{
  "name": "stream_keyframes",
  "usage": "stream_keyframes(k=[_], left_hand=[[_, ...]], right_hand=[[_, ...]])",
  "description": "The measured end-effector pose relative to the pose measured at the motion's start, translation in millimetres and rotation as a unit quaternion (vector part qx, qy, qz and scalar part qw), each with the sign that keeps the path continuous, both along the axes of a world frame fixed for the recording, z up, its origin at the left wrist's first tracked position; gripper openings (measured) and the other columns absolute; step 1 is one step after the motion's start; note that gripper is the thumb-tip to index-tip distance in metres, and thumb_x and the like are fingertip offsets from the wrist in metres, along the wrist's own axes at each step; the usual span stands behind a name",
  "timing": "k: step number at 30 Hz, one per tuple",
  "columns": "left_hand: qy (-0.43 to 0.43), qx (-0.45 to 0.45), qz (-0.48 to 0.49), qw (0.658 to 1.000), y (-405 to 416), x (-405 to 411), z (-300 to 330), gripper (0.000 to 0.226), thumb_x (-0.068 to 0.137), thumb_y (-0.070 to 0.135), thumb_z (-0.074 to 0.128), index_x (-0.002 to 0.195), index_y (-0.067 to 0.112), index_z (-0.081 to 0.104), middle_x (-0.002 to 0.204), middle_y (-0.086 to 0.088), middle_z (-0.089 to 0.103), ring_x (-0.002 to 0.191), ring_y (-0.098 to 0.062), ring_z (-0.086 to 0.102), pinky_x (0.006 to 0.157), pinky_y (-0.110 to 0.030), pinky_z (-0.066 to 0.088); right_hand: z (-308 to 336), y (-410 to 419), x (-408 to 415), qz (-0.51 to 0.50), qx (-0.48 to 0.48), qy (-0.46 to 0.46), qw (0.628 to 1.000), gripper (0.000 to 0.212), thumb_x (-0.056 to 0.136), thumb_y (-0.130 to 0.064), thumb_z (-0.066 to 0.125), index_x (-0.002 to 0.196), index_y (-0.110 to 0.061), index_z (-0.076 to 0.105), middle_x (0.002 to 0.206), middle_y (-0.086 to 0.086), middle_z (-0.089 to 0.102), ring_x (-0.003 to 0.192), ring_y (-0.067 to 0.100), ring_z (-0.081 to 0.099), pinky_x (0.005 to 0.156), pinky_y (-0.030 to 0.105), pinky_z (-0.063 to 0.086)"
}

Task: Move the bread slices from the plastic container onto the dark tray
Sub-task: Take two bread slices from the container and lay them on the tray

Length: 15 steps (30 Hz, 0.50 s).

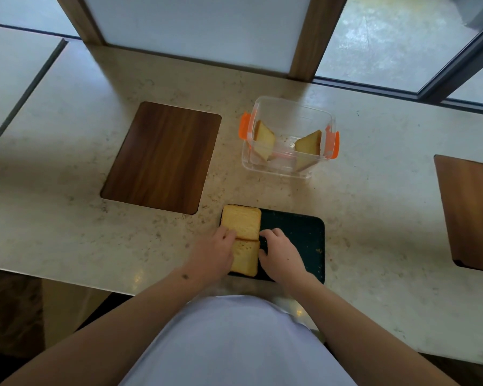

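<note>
A dark tray [296, 235] lies at the counter's near edge. Two bread slices lie flat on its left part, a far slice [241, 221] and a near slice [246, 257], touching end to end. My left hand [214, 253] rests against the left edge of the slices, its fingertips at the seam between them. On the other side, my right hand [279, 253] touches the near slice's right edge with curled fingers. A clear plastic container [290, 168] with orange clips stands farther back. Inside it one slice [264, 142] leans on the left wall and another [308, 147] on the right wall.
A brown wooden board [162, 157] lies on the beige stone counter [67, 218] to the left of the container. Another wooden board [470, 210] sits at the right edge. A wood-framed panel [195, 29] and a window rise behind the counter.
</note>
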State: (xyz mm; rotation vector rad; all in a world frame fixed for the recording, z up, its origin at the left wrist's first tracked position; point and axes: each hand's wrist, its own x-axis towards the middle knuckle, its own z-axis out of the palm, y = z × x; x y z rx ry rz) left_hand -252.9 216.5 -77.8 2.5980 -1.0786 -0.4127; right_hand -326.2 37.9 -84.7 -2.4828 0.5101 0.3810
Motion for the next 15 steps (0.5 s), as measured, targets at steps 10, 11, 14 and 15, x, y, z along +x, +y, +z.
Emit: stream_keyframes(k=[10,11,14,15], left_hand=[[0.032,-0.039,-0.013,0.999,-3,-7,-11,0.045,0.085,0.015,0.059,0.128,0.003,0.053,0.134,-0.01,0.049,0.123,-0.021,0.044,0.101,-0.029,0.042],[0.03,-0.035,-0.017,0.999,-3,-7,-11,0.046,0.085,0.016,0.059,0.129,0.004,0.053,0.134,-0.01,0.049,0.125,-0.022,0.043,0.102,-0.03,0.041],[0.011,0.001,-0.028,1.0,-4,-7,-10,0.05,0.084,0.019,0.059,0.131,0.006,0.052,0.138,-0.013,0.048,0.132,-0.027,0.038,0.108,-0.038,0.039],[0.006,0.018,-0.032,0.999,-5,-8,-10,0.052,0.085,0.02,0.059,0.135,0.007,0.05,0.143,-0.015,0.044,0.137,-0.03,0.033,0.112,-0.042,0.035]], right_hand=[[-8,1,16,-0.206,0.213,0.05,0.954,0.045,0.086,-0.011,0.065,0.129,-0.015,0.053,0.099,-0.009,0.059,0.088,0.003,0.058,0.064,0.016,0.042],[-9,2,15,-0.212,0.222,0.05,0.95,0.045,0.085,-0.011,0.065,0.129,-0.016,0.053,0.1,-0.008,0.06,0.088,0.003,0.058,0.064,0.015,0.042],[-7,4,14,-0.185,0.203,0.037,0.961,0.039,0.086,-0.011,0.063,0.122,-0.02,0.053,0.11,-0.001,0.062,0.09,0.005,0.059,0.069,0.017,0.045],[-5,4,13,-0.154,0.164,0.022,0.974,0.039,0.086,-0.013,0.063,0.123,-0.02,0.053,0.116,0.001,0.061,0.094,0.009,0.059,0.074,0.021,0.047]])
